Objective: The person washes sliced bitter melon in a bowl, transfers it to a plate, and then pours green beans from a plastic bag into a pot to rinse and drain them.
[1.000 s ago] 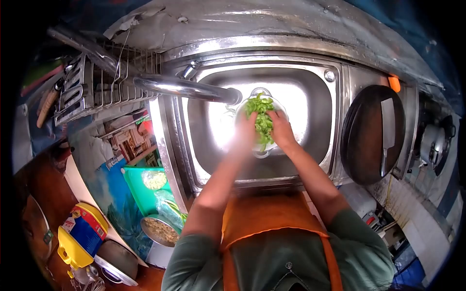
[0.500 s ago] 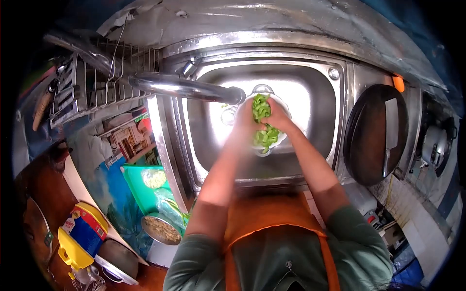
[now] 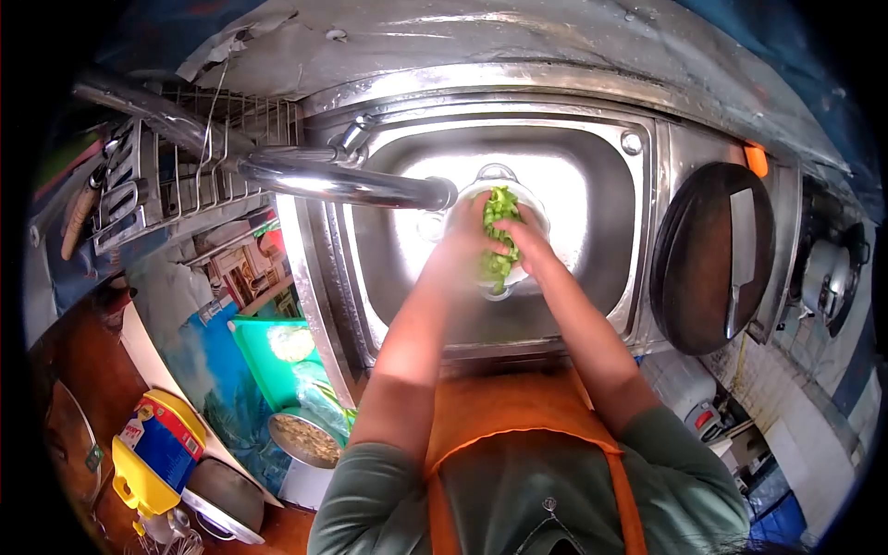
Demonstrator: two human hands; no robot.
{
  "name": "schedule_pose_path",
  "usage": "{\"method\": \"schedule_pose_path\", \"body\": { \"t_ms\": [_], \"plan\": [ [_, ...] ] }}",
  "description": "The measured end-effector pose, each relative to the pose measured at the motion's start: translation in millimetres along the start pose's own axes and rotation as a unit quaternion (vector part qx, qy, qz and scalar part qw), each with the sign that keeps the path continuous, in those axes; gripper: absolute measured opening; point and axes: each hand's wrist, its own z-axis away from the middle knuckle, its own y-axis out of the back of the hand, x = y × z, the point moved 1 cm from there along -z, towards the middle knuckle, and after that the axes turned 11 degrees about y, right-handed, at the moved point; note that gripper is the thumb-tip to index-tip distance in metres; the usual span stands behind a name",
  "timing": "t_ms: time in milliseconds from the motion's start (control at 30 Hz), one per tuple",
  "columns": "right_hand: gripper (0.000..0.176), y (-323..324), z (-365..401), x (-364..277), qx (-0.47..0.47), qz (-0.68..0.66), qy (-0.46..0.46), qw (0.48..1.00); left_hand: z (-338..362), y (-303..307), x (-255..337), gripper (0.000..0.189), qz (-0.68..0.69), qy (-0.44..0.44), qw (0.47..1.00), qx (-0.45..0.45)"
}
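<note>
Pieces of chopped green vegetable [image 3: 499,205] are gathered between my two hands, over a pale bowl with metal handles [image 3: 497,172] in the sink. My left hand [image 3: 470,236] presses against them from the left and looks hazy. From the right, my right hand [image 3: 527,239] closes round the same pieces, its fingers reaching across the pile. The hands and the greens hide most of the bowl's inside. Just left of the bowl, the mouth of the faucet [image 3: 435,192] hangs over the sink.
The steel sink [image 3: 606,240] surrounds the bowl. On its right, a knife [image 3: 742,240] lies on a round dark board [image 3: 689,268]. A wire rack [image 3: 176,185] stands at left, above a green tray [image 3: 264,356], a pan of food [image 3: 303,437] and a yellow container [image 3: 143,476].
My hands have drawn closer round the chopped green vegetable, and the two separate clumps now form one elongated heap. The view has shifted slightly.
</note>
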Motion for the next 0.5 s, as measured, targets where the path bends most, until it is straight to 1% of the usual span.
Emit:
{"method": "schedule_pose_path", "body": {
  "t_ms": [33, 67, 167, 267, 333, 367, 400, 433, 467, 500],
  "plan": [
    [0.063, -0.6, -5.7, -3.3, 0.006, 0.004, -0.026, 1.000, -3.6, 1.5, 1.0, 0.117, 0.000, -0.001, 1.000, -0.017],
    [0.062, 4.5, -13.9, 1.6, 0.000, 0.002, -0.038, 0.999, -6.6, -1.2, -6.6, 0.109, 0.078, -0.033, 0.996, -0.025],
    [0.060, 17.4, -22.3, 15.2, -0.032, 0.044, 0.070, 0.996, 8.5, -7.0, -9.1, 0.096, 0.137, -0.105, 0.984, 0.031],
    [0.061, 9.1, 14.0, -7.2, -0.049, 0.089, 0.182, 0.978, 57.0, 3.6, 17.4, 0.091, 0.166, -0.111, 0.978, 0.060],
    [0.060, 22.8, 13.6, 5.7, -0.069, 0.219, 0.282, 0.932, 77.0, 4.3, 11.0, 0.088, 0.082, -0.142, 0.983, 0.081],
    [0.059, 29.3, 11.3, 12.0, -0.059, 0.213, 0.263, 0.939, 81.5, 7.2, 8.8, 0.086, 0.040, -0.158, 0.983, 0.090],
    [0.058, 31.5, 13.4, 11.6, -0.048, 0.206, 0.243, 0.947, 77.1, 5.5, 1.4, 0.082, 0.071, -0.128, 0.984, 0.103],
    [0.057, 27.9, 23.7, -1.5, -0.019, 0.127, 0.152, 0.980, 70.8, 0.3, -8.8, 0.079, 0.102, -0.098, 0.983, 0.114],
    [0.056, 25.3, 28.7, -7.1, 0.010, 0.047, 0.058, 0.997, 63.9, -5.5, -18.7, 0.076, 0.134, -0.067, 0.981, 0.125],
    [0.056, 23.2, 22.0, -6.0, -0.004, 0.028, 0.033, 0.999, 62.6, -3.9, -10.0, 0.074, 0.277, -0.007, 0.958, 0.073]
  ]
}}
